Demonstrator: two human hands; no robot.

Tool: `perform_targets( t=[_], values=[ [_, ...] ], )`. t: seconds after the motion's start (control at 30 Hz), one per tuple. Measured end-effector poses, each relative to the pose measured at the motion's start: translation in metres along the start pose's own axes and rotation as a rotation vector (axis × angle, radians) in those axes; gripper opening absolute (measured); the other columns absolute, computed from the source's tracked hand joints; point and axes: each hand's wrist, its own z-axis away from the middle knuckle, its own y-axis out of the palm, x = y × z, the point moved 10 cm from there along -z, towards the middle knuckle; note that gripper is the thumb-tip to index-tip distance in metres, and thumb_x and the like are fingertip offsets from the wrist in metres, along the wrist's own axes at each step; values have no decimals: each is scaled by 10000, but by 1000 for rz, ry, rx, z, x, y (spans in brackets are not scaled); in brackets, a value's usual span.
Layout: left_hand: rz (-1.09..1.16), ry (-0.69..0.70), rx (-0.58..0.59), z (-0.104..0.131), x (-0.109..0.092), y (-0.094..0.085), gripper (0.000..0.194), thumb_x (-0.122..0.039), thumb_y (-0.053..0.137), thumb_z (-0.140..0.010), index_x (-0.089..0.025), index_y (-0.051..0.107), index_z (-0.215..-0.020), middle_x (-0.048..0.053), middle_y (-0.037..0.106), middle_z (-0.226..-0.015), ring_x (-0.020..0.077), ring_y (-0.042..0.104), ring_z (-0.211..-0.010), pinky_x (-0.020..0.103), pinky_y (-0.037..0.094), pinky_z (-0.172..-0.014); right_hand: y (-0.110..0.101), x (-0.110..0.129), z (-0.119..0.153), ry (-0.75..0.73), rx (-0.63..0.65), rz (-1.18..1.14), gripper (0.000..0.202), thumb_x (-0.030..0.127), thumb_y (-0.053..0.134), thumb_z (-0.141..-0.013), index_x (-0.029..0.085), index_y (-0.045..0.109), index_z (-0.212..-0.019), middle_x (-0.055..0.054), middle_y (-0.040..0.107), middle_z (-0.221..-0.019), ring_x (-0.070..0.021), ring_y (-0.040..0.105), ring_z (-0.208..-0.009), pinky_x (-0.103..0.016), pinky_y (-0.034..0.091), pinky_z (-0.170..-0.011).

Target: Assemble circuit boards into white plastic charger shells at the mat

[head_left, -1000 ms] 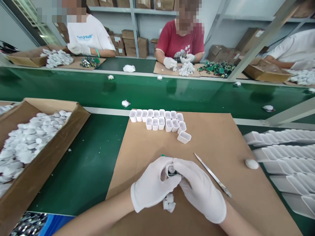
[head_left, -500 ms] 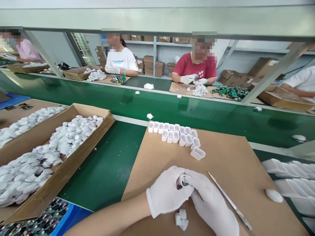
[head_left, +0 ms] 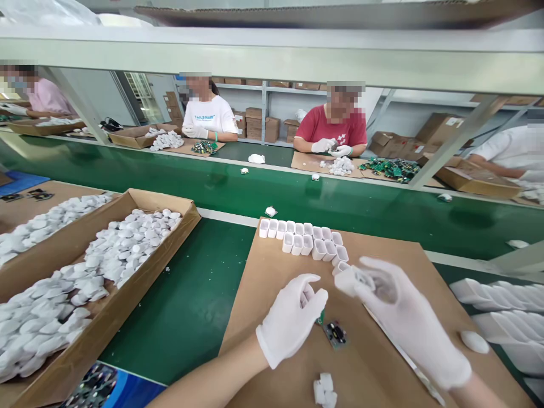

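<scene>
My left hand [head_left: 291, 317], in a white glove, has its fingers curled in. A green circuit board piece [head_left: 320, 318] shows at its fingertips, partly hidden. Close by, over the cardboard, is a grey-green circuit board [head_left: 335, 334] with black parts; whether the two are joined I cannot tell. My right hand [head_left: 395, 306], gloved and slightly blurred, grips a white plastic housing [head_left: 349, 280] beside the front end of the rows of white plastic cups [head_left: 318, 249]. A long, thin metal tool [head_left: 397, 343] lies partly under the right hand. Small white blocks [head_left: 325, 391] lie nearer me.
A cardboard box [head_left: 170, 249] of white pieces stands left, above a blue bin [head_left: 127, 391] of electronics. White housings [head_left: 497, 323] and a white oval piece [head_left: 475, 341] are at right. Beyond the green conveyor [head_left: 204, 190], co-workers sit with boards and white pieces.
My hands have separated. The right has moved forward and right with the white housing; the left stays nearby. Circuit board pieces now show between them. My view has tilted up slightly.
</scene>
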Motion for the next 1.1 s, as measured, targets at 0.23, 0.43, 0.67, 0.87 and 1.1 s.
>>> perform_targets(
  t=[0.23, 0.43, 0.67, 0.87, 1.1],
  values=[
    [-98, 30, -9, -2, 1, 0, 325, -409, 480, -931, -250, 569, -1200, -21, 592, -832, 160, 548, -788, 308, 432, -797, -33, -64, -114, 94, -149, 15, 587, 450, 697, -746, 190, 506, -1237, -78, 695, -965, -207, 669, -762, -338, 535, -720],
    [-245, 45, 9, 3, 0, 3, 323, -381, 441, -938, -264, 566, -1211, -13, 644, -884, 190, 586, -861, 365, 407, -868, -15, -74, -129, 75, -169, 60, 601, 491, 717, -726, 209, 525, -1221, -62, 674, -996, -216, 658, -848, -332, 508, -758],
    [-402, 91, -24, 4, -7, 3, 323, -351, 422, -943, -268, 576, -1215, 1, 672, -960, 204, 606, -840, 392, 402, -838, -12, -85, -142, 116, -173, 140, 491, 434, 723, -807, 208, 555, -1209, -52, 663, -1035, -207, 641, -882, -385, 499, -844],
    [-575, 180, -67, 0, -12, 0, 290, -328, 397, -965, -271, 576, -1185, -13, 676, -903, 193, 635, -821, 365, 445, -795, -21, -109, -175, 218, -256, 219, 298, 366, 600, -954, 152, 591, -1162, -81, 624, -1122, -214, 626, -980, -421, 531, -873],
    [-741, 233, -267, -27, -16, -39, 349, -250, 378, -962, -219, 523, -1278, 80, 568, -1326, 254, 589, -1121, 401, 477, -888, -27, -122, -178, 280, -240, 221, 263, 355, 589, -965, 155, 611, -1135, -85, 624, -1145, -211, 629, -992, -416, 540, -875]
  ],
)
